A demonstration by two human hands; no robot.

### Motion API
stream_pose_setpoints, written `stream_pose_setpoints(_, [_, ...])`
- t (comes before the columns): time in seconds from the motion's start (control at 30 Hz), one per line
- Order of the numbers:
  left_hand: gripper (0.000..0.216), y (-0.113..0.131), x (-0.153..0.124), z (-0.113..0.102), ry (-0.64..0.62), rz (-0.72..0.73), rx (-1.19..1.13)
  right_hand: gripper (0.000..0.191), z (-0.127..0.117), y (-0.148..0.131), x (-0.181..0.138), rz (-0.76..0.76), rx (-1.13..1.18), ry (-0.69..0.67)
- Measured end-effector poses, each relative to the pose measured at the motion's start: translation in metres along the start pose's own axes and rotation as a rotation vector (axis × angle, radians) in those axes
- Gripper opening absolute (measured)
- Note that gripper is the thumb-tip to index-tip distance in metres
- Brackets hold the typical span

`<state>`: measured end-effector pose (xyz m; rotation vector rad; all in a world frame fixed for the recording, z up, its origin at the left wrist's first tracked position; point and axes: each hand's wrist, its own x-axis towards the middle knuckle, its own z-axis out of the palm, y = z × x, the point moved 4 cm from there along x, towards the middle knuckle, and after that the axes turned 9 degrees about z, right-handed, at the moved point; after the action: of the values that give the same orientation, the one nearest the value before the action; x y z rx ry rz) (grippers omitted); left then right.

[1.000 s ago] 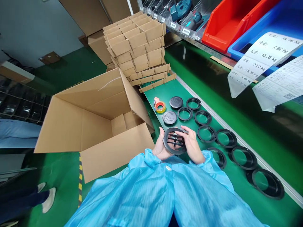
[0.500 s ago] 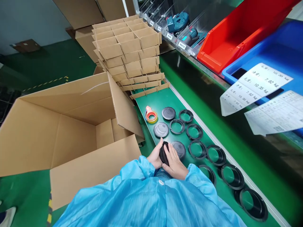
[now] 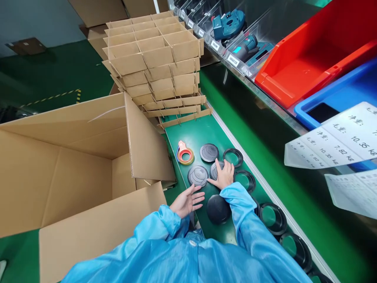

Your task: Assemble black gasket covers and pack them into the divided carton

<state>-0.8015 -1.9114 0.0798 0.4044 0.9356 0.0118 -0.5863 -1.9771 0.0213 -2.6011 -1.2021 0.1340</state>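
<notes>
While the right hand (image 3: pixel 224 175) lies flat, fingers spread, on a round black disc (image 3: pixel 216 169) ahead on the green desk (image 3: pixel 203 129), the left hand (image 3: pixel 186 201) hovers open and empty nearer the body, just short of a second disc (image 3: pixel 198 175).

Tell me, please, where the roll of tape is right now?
In the head view the roll of tape lies on the green table, left of the black discs, just beyond the open box's flap.

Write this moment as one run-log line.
left hand: open, free | right hand: flat on grey disc | black cap: lies on belt
</notes>
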Motion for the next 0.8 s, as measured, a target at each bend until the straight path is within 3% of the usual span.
stream_pose_setpoints(0.07, [0.047,-0.003,0.0,-0.015,0.038,-0.005,-0.048,0.093,0.011,0.002,-0.004,-0.041,-0.041,-0.037])
stream_pose_setpoints(0.17, [0.037,-0.012,-0.002,-0.033,0.102,-0.034,-0.111,0.069,0.007,-0.003,-0.017,-0.063,-0.049,-0.021])
stream_pose_setpoints(0.3, [0.026,-0.027,-0.004,-0.05,0.216,-0.087,-0.108,0.072,-0.006,-0.01,-0.023,-0.017,-0.021,0.047])
stream_pose_setpoints(0.53, [0.018,-0.033,-0.012,-0.047,0.255,0.017,-0.086,0.067,0.023,-0.012,-0.018,-0.047,0.008,0.026])
stream_pose_setpoints(0.6, [0.016,-0.029,-0.016,-0.046,0.26,0.05,-0.029,0.065,0.01,-0.015,-0.029,0.009,0.031,0.073])
stream_pose_setpoints(0.7, [0.009,-0.029,-0.026,-0.049,0.252,0.034,0.155,0.063,-0.03,-0.008,-0.075,0.127,0.082,0.12])
stream_pose_setpoints(0.73, [0.013,-0.03,-0.028,-0.05,0.24,0.008,0.238,0.061,-0.045,0.003,-0.097,0.219,0.13,0.142])
stream_pose_setpoints(0.8, [0.027,-0.032,-0.023,-0.048,0.217,-0.062,0.42,0.054,-0.073,0.048,-0.153,0.543,0.256,0.257])
